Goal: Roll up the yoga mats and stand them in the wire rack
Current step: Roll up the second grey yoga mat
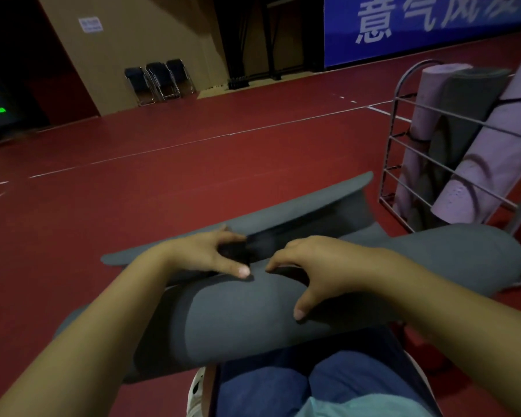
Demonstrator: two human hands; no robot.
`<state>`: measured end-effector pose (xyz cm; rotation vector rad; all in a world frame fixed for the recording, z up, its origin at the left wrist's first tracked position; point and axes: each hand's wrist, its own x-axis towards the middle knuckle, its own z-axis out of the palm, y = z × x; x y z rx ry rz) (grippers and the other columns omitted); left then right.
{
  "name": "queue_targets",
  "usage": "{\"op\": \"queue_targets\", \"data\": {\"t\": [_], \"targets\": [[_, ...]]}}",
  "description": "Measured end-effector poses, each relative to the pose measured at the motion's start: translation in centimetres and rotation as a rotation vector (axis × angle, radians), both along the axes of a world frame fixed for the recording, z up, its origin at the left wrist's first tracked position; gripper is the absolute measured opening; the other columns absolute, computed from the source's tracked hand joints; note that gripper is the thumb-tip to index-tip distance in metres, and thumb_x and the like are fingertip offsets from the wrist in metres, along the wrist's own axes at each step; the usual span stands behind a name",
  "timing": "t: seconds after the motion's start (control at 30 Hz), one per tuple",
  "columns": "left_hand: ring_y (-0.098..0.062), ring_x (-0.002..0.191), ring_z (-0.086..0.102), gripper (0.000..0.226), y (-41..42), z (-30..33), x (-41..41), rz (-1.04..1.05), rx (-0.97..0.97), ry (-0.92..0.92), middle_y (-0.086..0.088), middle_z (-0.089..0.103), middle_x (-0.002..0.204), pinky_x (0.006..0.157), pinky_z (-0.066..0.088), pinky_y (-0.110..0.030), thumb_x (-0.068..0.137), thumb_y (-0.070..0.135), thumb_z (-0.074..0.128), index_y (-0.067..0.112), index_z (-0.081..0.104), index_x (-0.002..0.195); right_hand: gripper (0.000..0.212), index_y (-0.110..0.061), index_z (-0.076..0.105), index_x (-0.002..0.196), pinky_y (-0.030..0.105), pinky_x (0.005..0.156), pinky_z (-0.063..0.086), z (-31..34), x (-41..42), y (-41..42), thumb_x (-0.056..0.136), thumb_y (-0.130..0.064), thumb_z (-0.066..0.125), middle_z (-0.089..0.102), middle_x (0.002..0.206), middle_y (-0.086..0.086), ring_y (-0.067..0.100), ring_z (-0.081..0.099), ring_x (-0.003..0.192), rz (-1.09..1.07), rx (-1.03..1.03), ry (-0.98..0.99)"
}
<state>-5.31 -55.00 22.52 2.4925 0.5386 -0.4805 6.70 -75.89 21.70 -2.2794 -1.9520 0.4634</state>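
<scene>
A grey yoga mat (241, 311) lies rolled almost to its end on the red floor in front of my knees, with a short flat tail (283, 212) beyond the roll. My left hand (211, 254) pinches a black strap (233, 251) at the top of the roll. My right hand (316, 266) curls over the roll beside it, fingertips and thumb pressing the mat. The wire rack (403, 139) stands at the right and holds two purple rolled mats (427, 109) (494, 164) and a grey one (460, 115), upright or leaning.
Open red floor (163, 164) with white lines stretches ahead and left. Three folding chairs (160, 79) lean against the far wall. A blue banner (418, 25) hangs at the back right. My knees in blue trousers (313, 383) are just below the roll.
</scene>
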Motion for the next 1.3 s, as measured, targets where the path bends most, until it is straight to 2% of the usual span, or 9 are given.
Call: {"op": "queue_targets", "data": {"t": [0.13, 0.27, 0.4, 0.53, 0.67, 0.9, 1.07, 1.17, 1.3], "targets": [[-0.007, 0.130, 0.038, 0.105, 0.0, 1.1, -0.2, 0.006, 0.047, 0.002, 0.012, 0.042, 0.144, 0.111, 0.024, -0.027, 0.056, 0.093, 0.034, 0.031, 0.043, 0.140, 0.078, -0.041, 0.045, 0.133, 0.034, 0.099, 0.043, 0.5, 0.9, 0.8, 0.065, -0.048, 0.081, 0.049, 0.132, -0.015, 0.010, 0.048, 0.117, -0.026, -0.032, 0.081], [-0.007, 0.125, 0.048, 0.116, 0.1, 0.4, -1.1, 0.008, 0.061, 0.044, 0.015, 0.051, 0.136, 0.113, 0.030, -0.037, 0.044, 0.104, 0.023, 0.036, 0.051, 0.134, 0.074, -0.039, 0.042, 0.137, 0.036, 0.104, 0.040, 1.1, 2.1, 2.1, 0.072, -0.045, 0.077, 0.045, 0.140, -0.010, 0.015, 0.047, 0.123, -0.049, -0.148, 0.126], [-0.002, 0.121, 0.049, 0.116, -0.6, 0.2, -2.3, -0.053, 0.071, -0.016, 0.017, 0.052, 0.134, 0.109, 0.036, -0.028, 0.042, 0.099, 0.043, 0.033, 0.048, 0.136, 0.071, -0.036, 0.038, 0.142, 0.038, 0.108, 0.036, 1.4, 2.6, 3.5, 0.079, -0.043, 0.072, 0.041, 0.145, -0.008, 0.017, 0.045, 0.127, -0.062, -0.246, 0.115], [-0.008, 0.114, 0.051, 0.082, -2.7, 0.0, -3.0, -0.178, 0.361, -0.154, 0.010, 0.053, 0.126, 0.097, 0.041, -0.022, 0.064, 0.058, 0.077, 0.027, 0.049, 0.134, 0.071, -0.034, 0.036, 0.144, 0.034, 0.109, 0.033, 1.5, 2.9, 4.0, 0.082, -0.044, 0.069, 0.039, 0.148, -0.010, 0.016, 0.041, 0.131, -0.093, -0.270, 0.113], [-0.015, 0.117, 0.050, 0.057, -4.5, -0.9, -2.8, -0.238, 0.558, -0.254, 0.006, 0.047, 0.131, 0.097, 0.040, -0.028, 0.083, 0.034, 0.069, 0.024, 0.049, 0.136, 0.063, -0.027, 0.049, 0.138, 0.028, 0.102, 0.038, 1.6, 2.8, 3.6, 0.081, -0.040, 0.072, 0.051, 0.139, -0.009, 0.014, 0.049, 0.124, -0.140, -0.149, 0.127], [-0.013, 0.132, 0.041, 0.066, -2.9, -0.7, -1.2, -0.230, 0.428, -0.161, 0.002, 0.042, 0.147, 0.108, 0.033, -0.024, 0.085, 0.031, 0.058, 0.017, 0.036, 0.146, 0.029, -0.019, 0.064, 0.120, 0.043, 0.089, 0.048, -0.7, 1.1, 3.1, 0.096, -0.030, 0.053, 0.057, 0.120, 0.004, 0.026, 0.053, 0.111, -0.213, 0.141, -0.170], [-0.015, 0.124, 0.047, 0.099, -3.2, -0.9, -0.3, -0.225, 0.387, -0.078, 0.002, 0.045, 0.142, 0.104, 0.039, -0.029, 0.065, 0.059, 0.075, 0.020, 0.031, 0.145, 0.067, -0.019, 0.051, 0.127, 0.044, 0.092, 0.047, -1.1, 1.8, 2.1, 0.077, -0.060, 0.065, 0.053, 0.126, 0.001, 0.024, 0.051, 0.114, -0.160, 0.030, -0.177], [-0.022, 0.132, 0.034, 0.122, -2.9, -1.4, 0.5, -0.241, 0.502, 0.013, -0.003, 0.034, 0.147, 0.110, 0.033, -0.037, 0.056, 0.068, 0.076, 0.016, 0.018, 0.149, 0.093, -0.023, 0.039, 0.136, 0.043, 0.099, 0.044, -0.9, 2.1, 2.3, 0.061, -0.062, 0.078, 0.048, 0.136, -0.003, 0.023, 0.048, 0.122, -0.143, -0.047, -0.156], [-0.026, 0.127, 0.035, 0.124, -2.4, -1.8, 1.4, -0.231, 0.531, 0.060, -0.006, 0.036, 0.140, 0.106, 0.037, -0.040, 0.051, 0.064, 0.081, 0.017, 0.018, 0.147, 0.103, -0.026, 0.037, 0.135, 0.043, 0.101, 0.041, -1.4, 2.8, 3.7, 0.050, -0.063, 0.082, 0.048, 0.134, -0.004, 0.023, 0.049, 0.120, -0.133, -0.091, -0.213]]}}
